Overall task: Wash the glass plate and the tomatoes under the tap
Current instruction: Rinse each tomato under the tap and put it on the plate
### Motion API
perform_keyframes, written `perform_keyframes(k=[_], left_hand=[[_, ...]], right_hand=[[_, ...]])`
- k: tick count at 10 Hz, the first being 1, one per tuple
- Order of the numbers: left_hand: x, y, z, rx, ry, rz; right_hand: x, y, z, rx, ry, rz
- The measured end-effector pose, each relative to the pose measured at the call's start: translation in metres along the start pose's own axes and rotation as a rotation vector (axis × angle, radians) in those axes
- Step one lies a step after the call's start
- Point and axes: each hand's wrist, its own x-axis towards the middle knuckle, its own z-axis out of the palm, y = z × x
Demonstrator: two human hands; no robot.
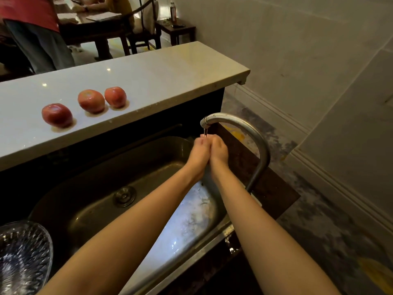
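Glass plate point(23, 254) sits wet at the sink's point(89, 209) near left corner. Over the basin I press my left hand point(200, 151) and right hand point(219, 150) together under the tap's point(244, 124) thin trickle, holding nothing. Beyond, three wet tomatoes point(91, 101) rest on the white counter point(159, 77).

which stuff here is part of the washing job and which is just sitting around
Part of the job:
three tomatoes
glass plate
tap
sink
left hand and right hand, together under the spout

Just lying about:
bottle
small side table
chair
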Motion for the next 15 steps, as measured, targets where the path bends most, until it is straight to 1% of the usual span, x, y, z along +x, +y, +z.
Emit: perform_keyframes(k=[1, 2, 3, 4, 5, 6, 7, 8, 9, 10, 11, 12, 13, 14, 15], left_hand=[[0.002, 0.005, -0.004, -0.017, 0.101, 0.011], [0.007, 0.008, -0.017, -0.095, 0.103, 0.003], [0.000, -0.003, -0.009, 0.036, -0.036, 0.000], [-0.004, -0.007, -0.009, 0.041, -0.032, 0.009], [0.006, 0.001, -0.023, -0.035, 0.098, 0.005], [0.007, 0.002, -0.019, 0.020, 0.063, -0.041], [-0.001, -0.006, -0.005, 0.024, 0.028, -0.004], [-0.004, -0.007, -0.007, -0.085, 0.018, 0.032], [0.000, -0.002, -0.018, -0.113, 0.100, -0.019], [0.000, -0.002, -0.025, -0.060, 0.097, -0.004], [-0.007, -0.003, -0.023, -0.013, 0.026, -0.026], [-0.011, -0.011, -0.017, -0.013, -0.043, 0.064], [-0.007, -0.009, -0.017, -0.047, 0.014, 0.087], [-0.001, 0.001, -0.021, -0.138, 0.103, -0.046], [0.002, 0.007, -0.017, -0.142, 0.044, -0.113]], right_hand=[[-0.004, -0.002, 0.005, -0.144, -0.049, -0.093], [-0.012, 0.007, 0.009, -0.234, -0.100, -0.192], [-0.002, -0.003, 0.001, 0.043, 0.108, 0.090], [-0.005, -0.008, 0.003, 0.046, 0.075, 0.189], [-0.017, 0.005, 0.005, -0.191, -0.178, -0.129], [-0.014, 0.002, 0.004, -0.129, -0.088, -0.106], [-0.004, -0.016, 0.003, -0.006, 0.118, 0.166], [-0.010, -0.016, 0.004, -0.035, 0.048, 0.113], [-0.020, -0.005, 0.001, -0.138, -0.145, -0.074], [-0.025, 0.001, 0.001, -0.152, -0.225, -0.187], [-0.022, -0.006, 0.007, -0.115, -0.035, -0.082], [-0.015, -0.015, 0.010, -0.001, 0.091, 0.142], [-0.014, -0.013, 0.009, 0.043, -0.013, 0.118], [-0.018, -0.005, 0.006, -0.023, -0.196, -0.052], [-0.015, -0.003, 0.002, -0.115, -0.137, -0.107]])
